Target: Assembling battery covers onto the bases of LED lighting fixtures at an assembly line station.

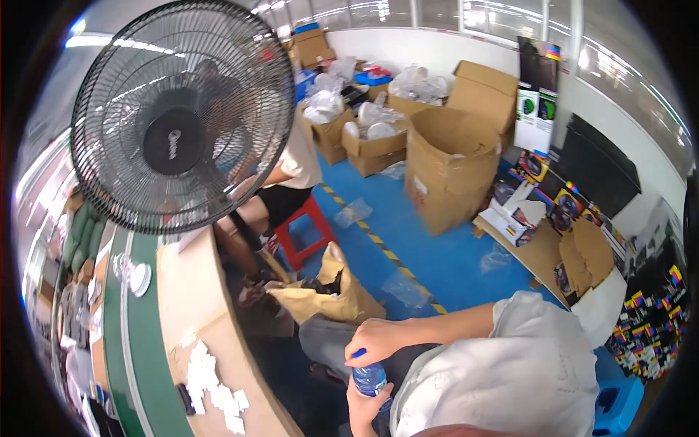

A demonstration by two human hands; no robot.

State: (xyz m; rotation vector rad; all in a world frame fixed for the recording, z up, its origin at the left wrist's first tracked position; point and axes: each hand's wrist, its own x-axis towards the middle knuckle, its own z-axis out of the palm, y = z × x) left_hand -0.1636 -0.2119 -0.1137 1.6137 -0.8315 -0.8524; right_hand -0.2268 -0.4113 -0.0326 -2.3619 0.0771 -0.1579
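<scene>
Above my lap I hold a clear plastic bottle [369, 379] with a blue label and a blue cap [358, 353]. My left hand [362, 409] wraps round the bottle's body from below. The fingers of my right hand [378, 341] are closed at the cap, and the forearm comes in from the right out of a pale sleeve. Whether the cap is loose on the neck I cannot tell. Just beyond my knee stands an open tan sack [338, 302] with dark things inside.
A large black fan [182, 120] blocks the upper left. Behind it a person [295, 164] sits on a red stool [306, 226]. White paper pieces [211, 382] lie on the workbench [193, 291] beside a green conveyor belt [135, 320]. A big open carton [451, 175] stands on the blue floor.
</scene>
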